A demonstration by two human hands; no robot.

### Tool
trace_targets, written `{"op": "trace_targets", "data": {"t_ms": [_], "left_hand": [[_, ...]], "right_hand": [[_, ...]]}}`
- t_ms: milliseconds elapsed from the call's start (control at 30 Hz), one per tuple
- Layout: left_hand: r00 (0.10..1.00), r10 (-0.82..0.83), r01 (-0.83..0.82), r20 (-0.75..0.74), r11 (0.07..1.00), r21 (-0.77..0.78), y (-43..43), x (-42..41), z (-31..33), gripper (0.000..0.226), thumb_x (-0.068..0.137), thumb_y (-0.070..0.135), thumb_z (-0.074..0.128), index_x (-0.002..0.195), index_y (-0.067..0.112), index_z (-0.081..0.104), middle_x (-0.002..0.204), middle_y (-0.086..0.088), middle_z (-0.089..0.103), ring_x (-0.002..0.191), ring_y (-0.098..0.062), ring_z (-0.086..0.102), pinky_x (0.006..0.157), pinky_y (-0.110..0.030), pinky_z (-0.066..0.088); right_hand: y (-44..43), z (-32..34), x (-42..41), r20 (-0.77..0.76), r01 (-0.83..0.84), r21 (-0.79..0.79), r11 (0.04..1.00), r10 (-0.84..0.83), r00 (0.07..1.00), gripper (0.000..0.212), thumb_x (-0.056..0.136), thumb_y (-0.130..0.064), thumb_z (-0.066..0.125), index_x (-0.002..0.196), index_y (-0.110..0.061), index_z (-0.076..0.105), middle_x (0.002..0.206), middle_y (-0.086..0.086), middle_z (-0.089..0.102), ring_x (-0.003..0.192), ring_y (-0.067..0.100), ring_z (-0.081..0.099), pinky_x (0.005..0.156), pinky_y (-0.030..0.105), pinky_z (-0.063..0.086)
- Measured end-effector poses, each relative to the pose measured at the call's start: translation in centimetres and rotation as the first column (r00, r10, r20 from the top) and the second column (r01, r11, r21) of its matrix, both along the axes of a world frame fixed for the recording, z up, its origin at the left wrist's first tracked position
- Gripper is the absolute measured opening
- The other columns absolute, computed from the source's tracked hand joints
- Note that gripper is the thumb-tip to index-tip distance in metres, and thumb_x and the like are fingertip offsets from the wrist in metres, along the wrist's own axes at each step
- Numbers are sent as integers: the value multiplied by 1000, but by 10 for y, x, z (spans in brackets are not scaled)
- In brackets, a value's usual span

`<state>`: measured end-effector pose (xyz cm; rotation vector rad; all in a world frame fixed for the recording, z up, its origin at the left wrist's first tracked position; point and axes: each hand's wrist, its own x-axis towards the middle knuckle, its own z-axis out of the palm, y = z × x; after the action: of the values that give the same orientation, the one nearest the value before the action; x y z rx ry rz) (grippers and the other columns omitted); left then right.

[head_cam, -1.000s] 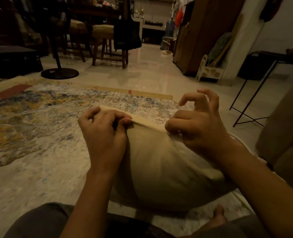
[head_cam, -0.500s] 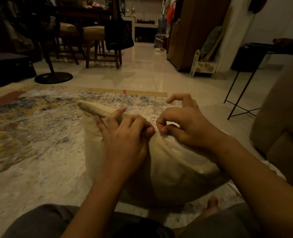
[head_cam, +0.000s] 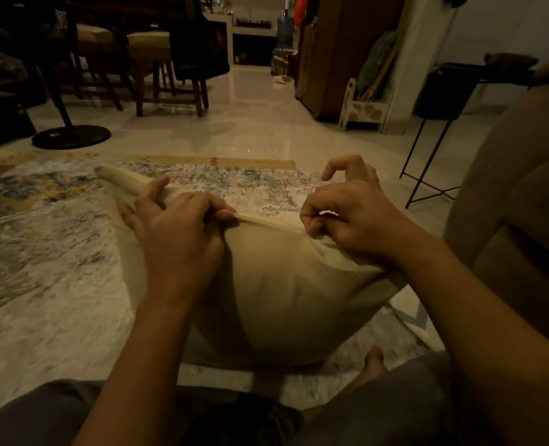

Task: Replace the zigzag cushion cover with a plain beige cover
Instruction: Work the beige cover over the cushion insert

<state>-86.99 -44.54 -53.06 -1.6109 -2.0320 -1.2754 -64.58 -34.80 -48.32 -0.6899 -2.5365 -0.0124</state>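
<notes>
A cushion in a plain beige cover (head_cam: pixel 283 294) stands on the rug in front of my knees, its top edge stretched between my hands. My left hand (head_cam: pixel 176 233) grips the cover's top seam left of the middle, fingers curled over it. My right hand (head_cam: pixel 347 217) pinches the same seam further right between thumb and forefinger, the other fingers raised. A white cloth with a grey zigzag (head_cam: pixel 414 317) shows under the cushion at the right, mostly hidden.
A patterned rug (head_cam: pixel 48 246) covers the floor to the left and ahead. A beige sofa (head_cam: pixel 517 194) rises at the right, beside a black wire-legged side table (head_cam: pixel 434 175). A fan base (head_cam: pixel 70 136), wooden chairs (head_cam: pixel 170 75) and a cabinet (head_cam: pixel 337 53) stand further back.
My right hand has slid to the right along the top seam, away from my left hand, which keeps its grip. The seam between them is now drawn taut.
</notes>
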Motion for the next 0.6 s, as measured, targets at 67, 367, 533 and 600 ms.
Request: {"op": "trace_targets", "data": {"t_ms": [67, 367, 533, 600], "left_hand": [[999, 29, -29, 23, 999, -18, -4, 19, 8, 18, 84, 27, 51, 93, 36, 65, 110, 6, 70, 138, -36, 32, 108, -74, 12], [961, -177, 153, -213, 980, -127, 7, 64, -4, 30, 86, 45, 42, 87, 28, 66, 90, 7, 71, 132, -36, 42, 104, -78, 13], [975, -158, 144, -157, 985, -93, 12, 61, -4, 24, 84, 35, 45, 88, 26, 67, 89, 9, 71, 132, -33, 40, 109, -74, 6], [977, -167, 157, -129, 984, -89, 13, 55, -7, 25, 86, 39, 45, 90, 28, 67, 93, 11, 70, 134, -30, 38, 112, -69, 1]], "right_hand": [[0, 0, 0, -24, 17, 16, 1000, -16, 1000, 18, 76, -24, 56, 73, -42, 56, 80, -33, 48, 114, 4, 22, 92, 31, 15], [1, -8, 17, -10, 7, 56, 998, -6, 1000, 14, 77, -24, 57, 74, -37, 60, 81, -28, 47, 116, 8, 27, 92, 35, 20], [-2, -10, 30, -97, 71, -25, 997, -73, 993, 10, 83, -39, 64, 88, -46, 58, 91, -32, 50, 122, 2, 24, 97, 38, 24], [-11, -14, 44, -119, 115, -33, 993, -118, 986, 16, 83, -49, 61, 98, -46, 60, 99, -34, 49, 126, 2, 22, 98, 40, 25]]}}
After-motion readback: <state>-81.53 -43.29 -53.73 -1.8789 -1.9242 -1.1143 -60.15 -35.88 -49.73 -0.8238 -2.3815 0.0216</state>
